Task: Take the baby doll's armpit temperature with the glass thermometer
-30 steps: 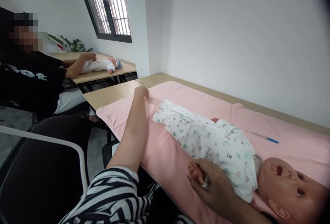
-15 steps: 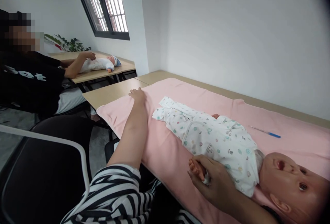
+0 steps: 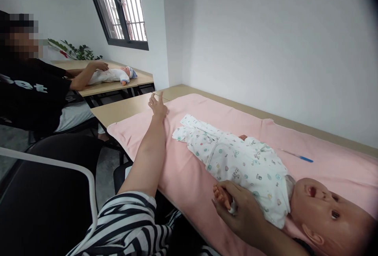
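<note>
A baby doll (image 3: 319, 212) in a white patterned sleepsuit (image 3: 236, 161) lies on its back on a pink blanket (image 3: 330, 169). My right hand (image 3: 239, 209) is closed around the doll's small hand (image 3: 220, 196) at the near side. My left hand (image 3: 158, 104) reaches out to the blanket's far left end, fingers spread and lifted just above the cloth, holding nothing.
A thin blue-tipped thermometer (image 3: 297, 156) lies on the blanket beyond the doll. A wooden table (image 3: 126, 108) carries the blanket. At left another person in a black shirt (image 3: 29, 91) handles a second doll (image 3: 115, 76) on a further table. A black chair (image 3: 50, 193) stands near left.
My left hand has lifted off the blanket's end and its fingers have spread. My right hand has kept hold of the doll's hand.
</note>
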The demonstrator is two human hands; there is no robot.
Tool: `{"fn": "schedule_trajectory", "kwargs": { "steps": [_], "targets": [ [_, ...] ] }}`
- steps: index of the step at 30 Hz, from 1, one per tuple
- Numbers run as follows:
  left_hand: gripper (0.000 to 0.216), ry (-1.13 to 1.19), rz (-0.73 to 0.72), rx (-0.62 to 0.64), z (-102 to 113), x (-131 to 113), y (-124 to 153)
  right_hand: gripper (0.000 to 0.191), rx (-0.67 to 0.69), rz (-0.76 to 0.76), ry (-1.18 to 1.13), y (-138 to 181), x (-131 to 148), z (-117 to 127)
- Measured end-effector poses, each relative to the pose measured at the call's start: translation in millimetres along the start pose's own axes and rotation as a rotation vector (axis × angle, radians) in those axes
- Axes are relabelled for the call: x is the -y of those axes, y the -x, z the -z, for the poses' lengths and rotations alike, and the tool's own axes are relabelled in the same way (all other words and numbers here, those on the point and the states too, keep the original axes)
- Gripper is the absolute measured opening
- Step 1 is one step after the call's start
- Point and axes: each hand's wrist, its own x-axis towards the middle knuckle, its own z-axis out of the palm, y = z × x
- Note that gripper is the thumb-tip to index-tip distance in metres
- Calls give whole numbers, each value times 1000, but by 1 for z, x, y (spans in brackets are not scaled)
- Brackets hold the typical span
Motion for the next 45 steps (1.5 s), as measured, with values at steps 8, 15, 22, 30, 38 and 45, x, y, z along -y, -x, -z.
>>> {"fn": "schedule_trajectory", "kwargs": {
  "steps": [8, 15, 22, 30, 38, 45],
  "targets": [
    [50, -22, -49, 217, -17, 7, -12, 16, 24, -26, -13, 1, -2, 0],
    [50, 11, -65, 161, -25, 11, -12, 10, 18, -30, -32, -1, -1, -1],
    [60, 15, -40, 87, -19, 6, -12, 9, 18, -20, -34, 1, -1, -1],
    [63, -4, -25, -103, -16, 3, -6, 17, 2, 3, -25, 2, -3, -2],
    [44, -72, 86, 218, -31, 6, -20, 11, 2, 6, -41, -1, -2, -1],
    [47, -98, 89, 230, -39, 9, -24, 13, 4, -1, -29, 1, -3, 0]
  ]
}}
